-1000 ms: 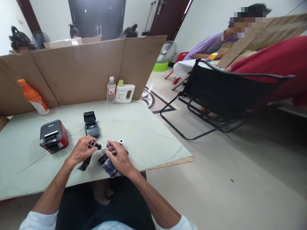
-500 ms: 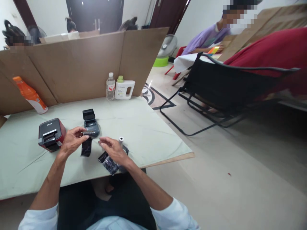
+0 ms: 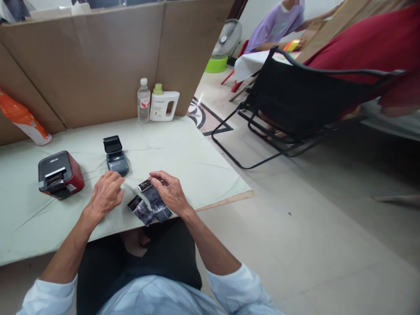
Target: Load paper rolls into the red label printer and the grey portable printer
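Observation:
My right hand [image 3: 169, 192] pinches a dark, shiny foil packet [image 3: 154, 200] by its top edge, just above the table's near edge. A second dark packet [image 3: 139, 211] lies on the table under and left of it. My left hand [image 3: 105, 194] rests on the pale green tablecloth [image 3: 183, 157] with its fingers curled down; what is under them is hidden. Just beyond the left hand stands a small grey-blue label printer [image 3: 115, 157] with its lid up. A red and black printer [image 3: 61, 175] sits further left.
A cardboard screen [image 3: 98, 65] walls the table's back. A water bottle [image 3: 143, 100] and a white jug [image 3: 163, 105] stand against it, an orange bottle [image 3: 22, 120] at far left. A black folding chair [image 3: 295, 109] and another person's table are to the right.
The view has tilted down and right. My left hand has dropped from holding up a dark strip to the cloth. My right hand has lifted one packet; the small white roll is out of sight.

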Motion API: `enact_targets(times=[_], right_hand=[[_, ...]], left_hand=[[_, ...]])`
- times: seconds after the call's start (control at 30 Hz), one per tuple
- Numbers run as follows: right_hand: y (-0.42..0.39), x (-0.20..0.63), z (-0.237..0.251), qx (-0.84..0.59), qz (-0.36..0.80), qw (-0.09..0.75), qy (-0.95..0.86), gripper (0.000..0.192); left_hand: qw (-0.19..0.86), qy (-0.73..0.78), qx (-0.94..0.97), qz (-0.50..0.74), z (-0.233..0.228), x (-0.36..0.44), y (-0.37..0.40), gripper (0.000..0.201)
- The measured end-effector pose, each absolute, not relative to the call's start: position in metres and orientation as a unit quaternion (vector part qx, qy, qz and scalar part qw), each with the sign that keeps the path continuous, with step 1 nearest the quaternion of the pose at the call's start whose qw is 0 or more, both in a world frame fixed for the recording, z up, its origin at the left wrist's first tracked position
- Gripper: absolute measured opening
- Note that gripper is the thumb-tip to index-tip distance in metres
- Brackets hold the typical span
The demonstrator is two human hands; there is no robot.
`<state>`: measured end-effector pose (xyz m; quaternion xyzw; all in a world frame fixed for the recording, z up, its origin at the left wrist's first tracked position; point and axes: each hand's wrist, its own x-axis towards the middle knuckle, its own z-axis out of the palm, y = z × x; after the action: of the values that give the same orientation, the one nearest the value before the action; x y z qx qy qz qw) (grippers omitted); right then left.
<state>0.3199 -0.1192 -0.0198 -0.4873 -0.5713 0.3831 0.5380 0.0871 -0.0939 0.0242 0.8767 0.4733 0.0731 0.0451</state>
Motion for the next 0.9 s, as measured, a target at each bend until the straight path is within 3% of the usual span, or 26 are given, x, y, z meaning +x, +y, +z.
enact_targets(times=[0.13,0.27,0.4,0.53,0.67,0.9], right_hand=[[-0.118,0.317,-0.022,-0.485,0.385,0.545,-0.565,0.027],[-0.117,0.315,-0.022,-0.483,0.391,0.542,-0.566,0.027],[-0.119,0.316,-0.02,-0.479,0.399,0.538,-0.567,0.027],[-0.121,0.316,-0.017,-0.469,0.431,0.537,-0.552,0.029],[-0.12,0.312,-0.012,-0.437,0.515,0.517,-0.526,0.038],[-0.122,0.289,-0.009,-0.349,0.696,0.456,-0.43,0.062]], left_hand=[[0.112,0.375,0.92,0.002,0.024,0.104,-0.109,0.024],[0.097,0.435,0.895,-0.013,-0.001,0.115,-0.123,0.022],[0.128,0.475,0.87,0.009,-0.011,0.117,-0.13,0.036],[0.222,0.463,0.851,0.114,0.014,0.11,-0.129,0.038],[0.288,0.464,0.801,0.244,0.043,0.099,-0.12,0.026],[0.24,0.472,0.781,0.33,0.056,0.089,-0.103,0.02]])
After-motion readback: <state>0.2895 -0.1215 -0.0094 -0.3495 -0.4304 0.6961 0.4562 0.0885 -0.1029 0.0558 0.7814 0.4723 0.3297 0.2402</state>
